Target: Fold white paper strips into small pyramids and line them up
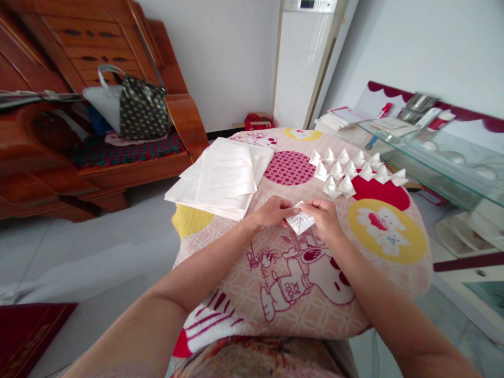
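A small folded square of printed paper (301,222) is held just above the cloth-covered table, one corner pointing toward me. My left hand (276,211) pinches its left side, and my right hand (322,216) grips the right side with the thumb near the top. Both hands are closed on it. Beyond them stand several folded paper boats (349,169) in rows at the far right of the table. To the left of my hands lies a stack of white paper sheets (226,176), the top ones askew and faintly printed.
A patterned cloth (315,310) covers the table. On the right, a glass shelf (433,168) bears papers, cups and other small items close to the table edge. A wooden sofa (185,126) with a black patterned bag (144,107) stands left. Behind is a tall white cabinet-like unit (301,63).
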The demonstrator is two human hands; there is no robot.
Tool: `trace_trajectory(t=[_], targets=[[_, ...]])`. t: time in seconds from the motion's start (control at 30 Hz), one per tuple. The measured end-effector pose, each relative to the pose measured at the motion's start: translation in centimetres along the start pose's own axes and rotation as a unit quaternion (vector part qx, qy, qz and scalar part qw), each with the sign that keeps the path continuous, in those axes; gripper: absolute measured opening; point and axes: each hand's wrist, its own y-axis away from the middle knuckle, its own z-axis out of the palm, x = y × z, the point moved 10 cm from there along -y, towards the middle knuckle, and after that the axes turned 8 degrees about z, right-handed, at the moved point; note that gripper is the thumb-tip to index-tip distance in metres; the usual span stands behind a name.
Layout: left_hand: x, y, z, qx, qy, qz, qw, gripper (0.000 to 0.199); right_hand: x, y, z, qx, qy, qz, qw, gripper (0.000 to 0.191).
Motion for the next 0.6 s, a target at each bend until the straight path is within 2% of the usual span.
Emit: trace_trajectory(t=[0.13,0.33,0.43,0.53,0.6], targets=[[0.2,0.0,0.1,-0.002,0.005,0.001,1.0,0.041,1.1,-0.3,0.4,-0.01,-0.036,0.033,0.999,0.027],[-0.1,0.1,0.2,-0.001,0.024,-0.018,1.0,0.041,0.8,-0.2,0.3,-0.003,-0.01,0.005,1.0,0.025],[0.3,0.0,0.5,-0.022,0.008,0.006,1.0,0.042,0.9,-0.1,0.6,-0.013,-0.006,0.016,1.0,0.026],[0.9,0.0,0.5,-0.025,-0.006,0.034,0.999,0.042,1.3,-0.1,0.9,-0.027,-0.049,0.042,0.998,0.027],[0.8,0.1,0.5,-0.032,0.001,0.027,0.999,0.037,1.5,-0.2,0.8,-0.028,-0.066,0.048,0.996,0.029]])
